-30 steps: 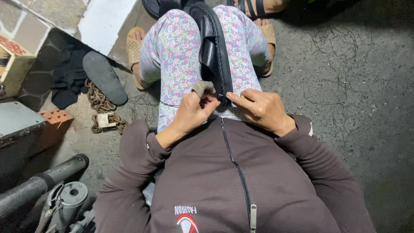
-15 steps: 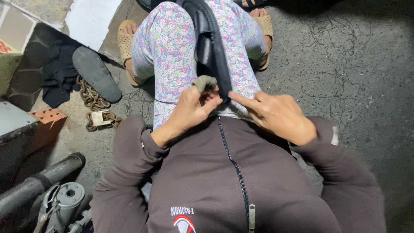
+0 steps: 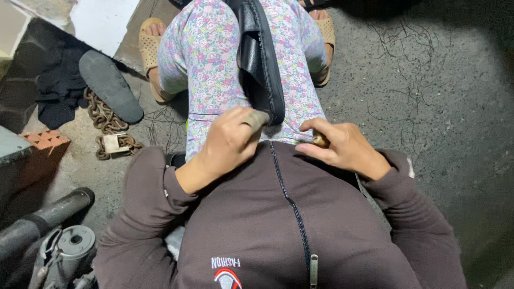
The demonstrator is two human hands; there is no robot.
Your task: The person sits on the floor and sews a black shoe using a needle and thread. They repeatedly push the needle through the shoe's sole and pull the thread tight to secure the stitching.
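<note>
Sitting low on the concrete floor (image 3: 428,80), the person keeps a black shoe (image 3: 259,59) lying lengthwise along the lap, between the knees of the flowered trousers (image 3: 206,64), its heel end toward the body and its stitched rim facing up. Left hand (image 3: 227,142) is fisted at the heel end, fingers curled tight around a short greyish tool handle (image 3: 257,118) whose tip meets the shoe's back edge. Right hand (image 3: 342,147) rests on the right thigh just beside the heel, fingers drawn together and bent, pinching a small brownish object (image 3: 320,141) at the fingertips; what that object is cannot be told. Both arms are in a dark brown zip jacket (image 3: 289,225). Feet in tan sandals (image 3: 150,53) sit at the far edge of view. On the floor to the person's left: a loose grey shoe sole (image 3: 110,85) lying flat, touching a rusty chain (image 3: 101,115) with a padlock (image 3: 112,143), a heap of dark cloth (image 3: 59,85) beyond it, a red brick (image 3: 45,144) near the left edge. Grey metal machine parts (image 3: 64,251) fill the near left corner. Thin tangled threads (image 3: 407,48) lie scattered on the floor to the right, well apart from the hands.
</note>
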